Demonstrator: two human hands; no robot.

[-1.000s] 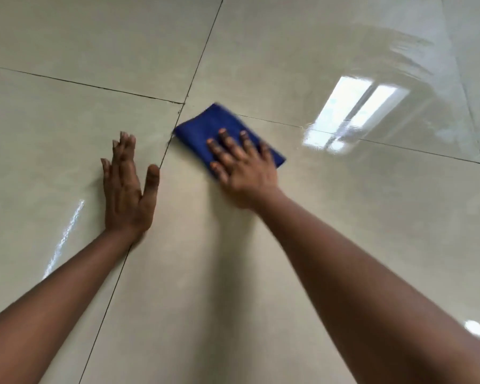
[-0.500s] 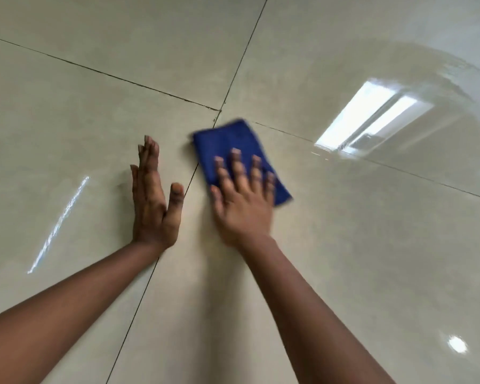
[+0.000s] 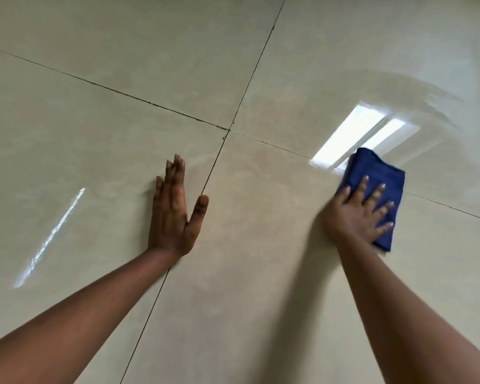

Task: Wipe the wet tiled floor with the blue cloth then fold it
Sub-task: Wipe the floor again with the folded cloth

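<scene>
A folded blue cloth (image 3: 377, 173) lies flat on the glossy beige tiled floor (image 3: 261, 245), right of centre. My right hand (image 3: 358, 212) presses on the cloth with spread fingers and covers its lower left part. My left hand (image 3: 175, 212) rests palm down on the tile to the left of a dark grout line (image 3: 214, 167), fingers together and thumb out, holding nothing. Both forearms reach in from the bottom of the view.
Grout lines cross at a joint (image 3: 229, 130) above the hands. A bright window reflection (image 3: 355, 137) shines on a wet sheen just above the cloth. A thin light streak (image 3: 50, 236) lies on the left tile.
My right hand has swept the blue cloth to the right, away from the grout joint and up to the window reflection. My left hand stays planted on the tile.
</scene>
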